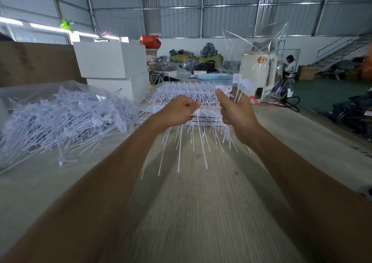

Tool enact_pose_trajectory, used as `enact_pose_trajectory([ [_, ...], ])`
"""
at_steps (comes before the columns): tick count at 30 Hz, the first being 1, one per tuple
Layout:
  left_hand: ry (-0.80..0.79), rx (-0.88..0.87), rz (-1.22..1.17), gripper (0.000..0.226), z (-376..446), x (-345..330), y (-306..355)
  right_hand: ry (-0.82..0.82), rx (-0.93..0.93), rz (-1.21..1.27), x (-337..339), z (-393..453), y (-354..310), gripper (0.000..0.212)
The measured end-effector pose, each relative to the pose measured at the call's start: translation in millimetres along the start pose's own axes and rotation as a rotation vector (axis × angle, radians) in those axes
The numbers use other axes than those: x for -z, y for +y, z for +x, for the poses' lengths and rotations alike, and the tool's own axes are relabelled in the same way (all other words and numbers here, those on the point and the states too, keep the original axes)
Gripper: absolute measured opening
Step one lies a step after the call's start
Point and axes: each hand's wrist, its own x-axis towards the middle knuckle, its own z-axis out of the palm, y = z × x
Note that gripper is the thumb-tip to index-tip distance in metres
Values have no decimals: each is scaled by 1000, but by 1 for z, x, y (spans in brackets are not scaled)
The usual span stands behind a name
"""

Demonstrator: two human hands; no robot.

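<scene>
Fingers on left hand, right hand pinch seemingly plastic tags over wood-grain table; metal-walled hall.

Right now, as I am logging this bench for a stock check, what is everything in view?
tag strips: several, white, mid-table, between the hands
held tags: a few, white, upright in the right grip
loose tags: one pile, white, clear bag at left
boxes: two, white, stacked behind the pile
basket: one, blue, behind the strips
red bag: one, red, behind the boxes
table: one, pale wood, under everything
left hand: one, pinches a strip
right hand: one, holds the tags
</scene>
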Motion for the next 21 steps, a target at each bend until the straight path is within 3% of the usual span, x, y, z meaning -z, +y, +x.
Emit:
enact_pose_trajectory([
  [8,-6,-19,28,42,-1,0,-1,-29,39,24,2,-2,3,12],
  [12,-5,-21,34,44,-1,-1,0,-37,0,-11,3,0,6,26],
  [16,-19,-36,23,43,-4,1,1,20,-63,-33,0,1,7,11],
  [21,-29,-35,23,40,-4,0,2,-43,-135,13,0,0,3,38],
])
